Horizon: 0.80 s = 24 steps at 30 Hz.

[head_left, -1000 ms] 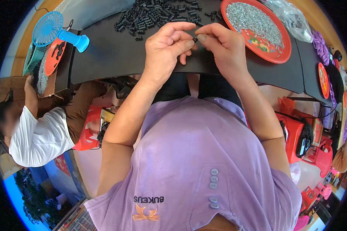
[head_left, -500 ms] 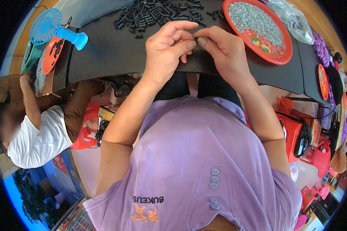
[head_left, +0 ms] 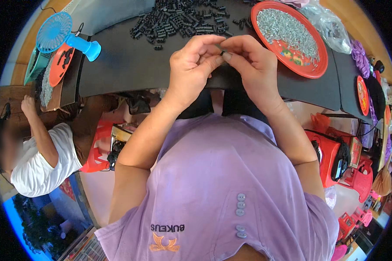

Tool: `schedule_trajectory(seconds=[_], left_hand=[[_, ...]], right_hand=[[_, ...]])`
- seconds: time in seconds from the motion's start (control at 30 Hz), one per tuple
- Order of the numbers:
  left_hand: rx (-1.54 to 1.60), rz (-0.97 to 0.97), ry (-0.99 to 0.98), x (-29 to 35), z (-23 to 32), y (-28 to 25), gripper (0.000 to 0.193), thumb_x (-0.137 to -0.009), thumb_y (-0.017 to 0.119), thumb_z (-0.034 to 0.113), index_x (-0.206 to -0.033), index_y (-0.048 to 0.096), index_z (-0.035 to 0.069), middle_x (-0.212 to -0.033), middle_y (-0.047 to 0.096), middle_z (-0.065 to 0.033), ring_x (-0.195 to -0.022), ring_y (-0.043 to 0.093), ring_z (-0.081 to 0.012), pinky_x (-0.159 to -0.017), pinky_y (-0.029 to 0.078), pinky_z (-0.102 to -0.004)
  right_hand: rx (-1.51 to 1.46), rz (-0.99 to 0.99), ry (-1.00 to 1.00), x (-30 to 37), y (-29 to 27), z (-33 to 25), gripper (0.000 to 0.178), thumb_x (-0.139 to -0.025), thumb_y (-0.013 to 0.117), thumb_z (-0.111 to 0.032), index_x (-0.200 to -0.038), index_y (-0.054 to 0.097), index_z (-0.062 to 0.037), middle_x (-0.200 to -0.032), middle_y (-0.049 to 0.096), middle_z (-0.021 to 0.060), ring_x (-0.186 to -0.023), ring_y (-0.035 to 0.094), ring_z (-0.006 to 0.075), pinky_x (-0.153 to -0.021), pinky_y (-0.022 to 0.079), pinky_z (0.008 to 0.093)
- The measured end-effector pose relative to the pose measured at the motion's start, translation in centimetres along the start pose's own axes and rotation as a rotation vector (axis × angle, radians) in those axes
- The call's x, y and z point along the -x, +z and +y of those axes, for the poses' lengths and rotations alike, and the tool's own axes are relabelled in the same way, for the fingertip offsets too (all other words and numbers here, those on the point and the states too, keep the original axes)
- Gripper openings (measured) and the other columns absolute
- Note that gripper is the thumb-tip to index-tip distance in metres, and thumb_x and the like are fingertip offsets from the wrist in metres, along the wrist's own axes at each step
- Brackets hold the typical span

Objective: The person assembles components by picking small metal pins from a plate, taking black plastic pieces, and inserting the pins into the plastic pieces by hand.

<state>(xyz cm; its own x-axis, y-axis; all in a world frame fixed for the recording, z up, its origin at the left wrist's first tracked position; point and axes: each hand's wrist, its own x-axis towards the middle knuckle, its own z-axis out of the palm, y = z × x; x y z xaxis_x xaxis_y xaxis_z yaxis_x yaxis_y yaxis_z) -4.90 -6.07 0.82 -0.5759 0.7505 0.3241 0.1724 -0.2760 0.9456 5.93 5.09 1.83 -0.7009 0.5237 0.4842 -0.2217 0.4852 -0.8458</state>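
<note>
Fingers of the left hand and right hand jointly grasp one small dark part at their tips, above the near portion of the black surface. Loose black parts lie piled beyond the hands. Red tray, holding small silvery pieces, is located beside the right hand.

Dark lettering stands upside down — on the purple shirt.
</note>
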Motion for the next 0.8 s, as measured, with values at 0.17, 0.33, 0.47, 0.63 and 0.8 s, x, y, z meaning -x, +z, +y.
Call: schedule_trajectory(seconds=[0.17, 0.33, 0.47, 0.63, 0.8], left_hand=[[-0.051, -0.034, 0.027, 0.1, 0.0, -0.1, 0.032, -0.089, 0.063, -0.002, -0.120, 0.059, 0.004, -0.096, 0.069, -0.0036, -0.076, 0.059, -0.0050, -0.056, 0.044, -0.0183], [-0.037, -0.029, 0.064, 0.2, -0.1, 0.1, 0.034, -0.087, 0.065, -0.003, -0.119, 0.060, 0.004, -0.095, 0.068, -0.0030, -0.076, 0.058, -0.0048, -0.058, 0.044, -0.0183], [-0.235, 0.030, 0.218, -0.4, -0.7, 0.4, 0.024, -0.078, 0.069, -0.007, -0.099, 0.065, 0.001, -0.078, 0.063, -0.0044, -0.070, 0.059, -0.0123, -0.062, 0.047, -0.0254], [-0.315, -0.032, 0.281, -0.6, -0.8, -0.2, 0.014, -0.078, 0.070, -0.004, -0.091, 0.065, 0.000, -0.078, 0.059, -0.0043, -0.073, 0.057, -0.0134, -0.065, 0.046, -0.0262], [-0.197, -0.063, 0.168, -0.6, -1.2, -0.7, 0.011, -0.083, 0.068, 0.000, -0.093, 0.064, -0.001, -0.082, 0.060, -0.0018, -0.077, 0.057, -0.0089, -0.070, 0.047, -0.0230]], right_hand=[[-0.002, -0.033, 0.124, -0.1, -0.3, -0.4, 0.015, -0.084, 0.064, -0.004, -0.097, 0.063, 0.0016, -0.081, 0.069, 0.0121, -0.074, 0.067, 0.0146, -0.067, 0.052, 0.0285], [-0.008, -0.019, 0.119, -0.2, 0.0, 0.0, 0.013, -0.083, 0.064, -0.004, -0.095, 0.063, 0.0018, -0.078, 0.068, 0.0113, -0.073, 0.066, 0.0147, -0.067, 0.052, 0.0285], [-0.019, 0.043, 0.067, -0.6, 0.0, 0.1, 0.012, -0.082, 0.063, 0.000, -0.093, 0.064, 0.0019, -0.077, 0.068, 0.0090, -0.072, 0.065, 0.0131, -0.066, 0.052, 0.0270], [0.009, 0.060, 0.094, -0.7, -0.1, -0.3, 0.013, -0.081, 0.062, 0.002, -0.093, 0.064, 0.0024, -0.076, 0.067, 0.0064, -0.071, 0.063, 0.0102, -0.066, 0.051, 0.0251], [-0.128, -0.118, 0.373, -3.1, -1.2, -1.5, 0.010, -0.082, 0.064, -0.004, -0.091, 0.065, 0.0006, -0.073, 0.063, 0.0033, -0.071, 0.060, 0.0064, -0.065, 0.049, 0.0237]])
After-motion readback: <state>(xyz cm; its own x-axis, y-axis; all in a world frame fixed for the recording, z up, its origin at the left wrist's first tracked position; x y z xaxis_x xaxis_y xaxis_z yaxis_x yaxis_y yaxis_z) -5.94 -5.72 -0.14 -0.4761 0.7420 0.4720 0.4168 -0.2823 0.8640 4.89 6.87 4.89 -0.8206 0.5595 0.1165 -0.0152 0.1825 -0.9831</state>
